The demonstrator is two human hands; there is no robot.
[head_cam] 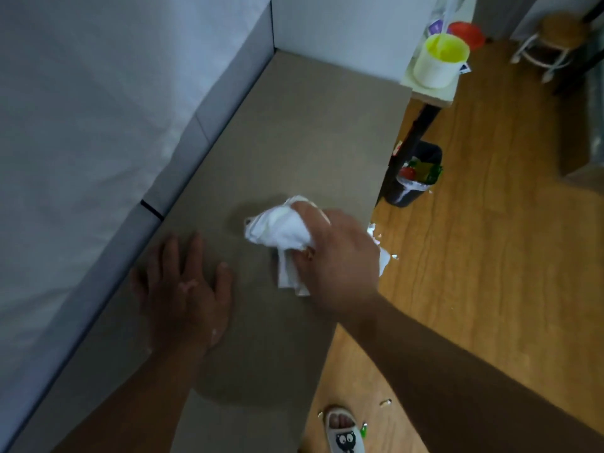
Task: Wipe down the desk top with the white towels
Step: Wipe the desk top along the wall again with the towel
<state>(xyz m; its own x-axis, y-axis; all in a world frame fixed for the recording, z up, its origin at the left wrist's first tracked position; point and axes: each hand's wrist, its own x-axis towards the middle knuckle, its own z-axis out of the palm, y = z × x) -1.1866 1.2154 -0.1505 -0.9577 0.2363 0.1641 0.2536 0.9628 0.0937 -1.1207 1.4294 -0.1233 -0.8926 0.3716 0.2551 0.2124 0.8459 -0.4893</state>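
Note:
A long grey-brown desk top [304, 132] runs away from me along a pale wall. My right hand [336, 256] grips a crumpled white towel [281, 230] and holds it down on the desk near the right edge. The towel bunches out to the left of my fingers, and a flap hangs below my thumb. My left hand [186, 295] rests flat on the desk with its fingers spread, to the left of the towel and apart from it.
A white cup with a yellow inside [439, 60] stands on a small shelf past the desk's far end. A dark bin with rubbish [413, 174] sits on the wooden floor beside the desk. Scraps lie on the floor. My slippered foot [343, 433] is below.

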